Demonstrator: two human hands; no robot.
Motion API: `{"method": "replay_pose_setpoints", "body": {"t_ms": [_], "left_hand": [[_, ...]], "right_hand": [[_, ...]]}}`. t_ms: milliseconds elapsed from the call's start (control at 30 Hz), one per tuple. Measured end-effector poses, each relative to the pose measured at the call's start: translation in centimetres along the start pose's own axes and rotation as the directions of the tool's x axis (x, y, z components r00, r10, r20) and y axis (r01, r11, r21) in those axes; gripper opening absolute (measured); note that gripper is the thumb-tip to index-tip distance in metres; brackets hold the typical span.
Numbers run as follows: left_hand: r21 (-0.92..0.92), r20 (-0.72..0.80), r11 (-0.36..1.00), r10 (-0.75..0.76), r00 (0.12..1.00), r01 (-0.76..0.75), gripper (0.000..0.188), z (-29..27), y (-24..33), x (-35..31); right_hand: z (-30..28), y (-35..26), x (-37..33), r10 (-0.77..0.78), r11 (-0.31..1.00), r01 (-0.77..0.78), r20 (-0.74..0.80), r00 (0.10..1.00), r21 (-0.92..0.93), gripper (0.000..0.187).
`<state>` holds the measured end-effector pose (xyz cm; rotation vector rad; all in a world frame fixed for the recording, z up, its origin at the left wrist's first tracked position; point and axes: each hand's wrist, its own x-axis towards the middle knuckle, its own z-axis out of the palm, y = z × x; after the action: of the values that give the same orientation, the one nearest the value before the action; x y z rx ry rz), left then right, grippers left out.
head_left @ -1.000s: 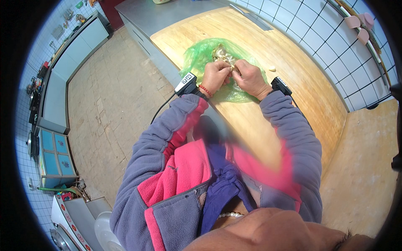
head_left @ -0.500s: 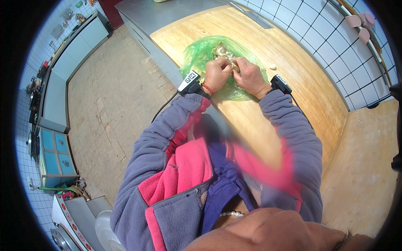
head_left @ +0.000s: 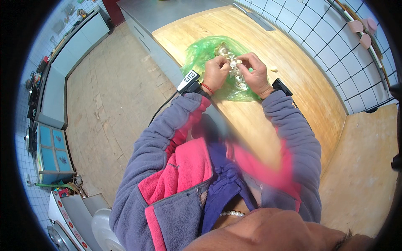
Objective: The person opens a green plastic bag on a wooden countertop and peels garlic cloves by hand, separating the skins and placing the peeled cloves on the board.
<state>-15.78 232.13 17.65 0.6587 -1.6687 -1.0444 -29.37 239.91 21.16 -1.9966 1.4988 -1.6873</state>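
Observation:
A thin green plastic bag [head_left: 199, 52] lies spread on the wooden board. On it sit a garlic bulb [head_left: 222, 50] and a scatter of whitish garlic skins [head_left: 240, 83]. My left hand [head_left: 215, 74] is closed in a pinch over the bag; what its fingertips hold is hidden. Thumb and fingers of my right hand [head_left: 256, 75] pinch a small pale garlic clove [head_left: 239, 61], a short way from the left fingertips. To the right of the bag, a single garlic clove [head_left: 274, 69] rests directly on the wood.
The large wooden board [head_left: 310, 100] covers the counter, with a grey metal worktop [head_left: 167, 14] beyond it. A flat metal blade [head_left: 255, 17] lies by the tiled wall at the far edge. Pink-handled utensils [head_left: 356, 26] hang at the right. Tiled floor [head_left: 109, 100] stretches to the left.
My hands have drawn slightly apart; the right has shifted right and its fingers have lifted. More garlic skins now show between them, and a small clove is visible at the right fingertips.

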Motion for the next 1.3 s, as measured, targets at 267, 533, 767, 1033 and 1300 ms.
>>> {"method": "replay_pose_setpoints", "body": {"t_ms": [267, 533, 767, 1033, 1300], "left_hand": [[0.144, 0.064, 0.989, 0.030, 0.998, -0.039, 0.010, -1.2, -1.0, 0.4], [-0.072, 0.169, 0.997, -0.016, 0.986, 0.029, 0.010, -1.1, 1.5, 0.0], [-0.583, 0.368, 0.671, -0.285, 0.885, 0.459, 0.007, -0.8, 1.9, -0.4], [-0.458, 0.325, 0.793, -0.271, 0.906, 0.402, 0.008, -0.8, 1.3, -0.6], [-0.131, 0.072, 0.990, 0.053, 0.996, -0.043, 0.012, -0.4, 1.0, -1.1]], "right_hand": [[-0.7, 1.8, 0.4, 0.262, 0.892, -0.247, 0.013, 0.965, 0.378, 0.022], [-0.2, -0.2, 0.0, 0.022, 1.000, -0.022, 0.102, 0.995, -0.001, 0.020], [0.0, -0.7, -0.2, 0.122, 0.992, -0.124, 0.081, 0.989, 0.024, 0.025], [0.2, -0.4, -0.3, 0.109, 0.993, -0.114, 0.119, 0.987, 0.038, 0.016], [0.0, -1.4, -0.1, 0.006, 0.995, 0.011, 0.165, 0.986, -0.102, 0.020]]}}
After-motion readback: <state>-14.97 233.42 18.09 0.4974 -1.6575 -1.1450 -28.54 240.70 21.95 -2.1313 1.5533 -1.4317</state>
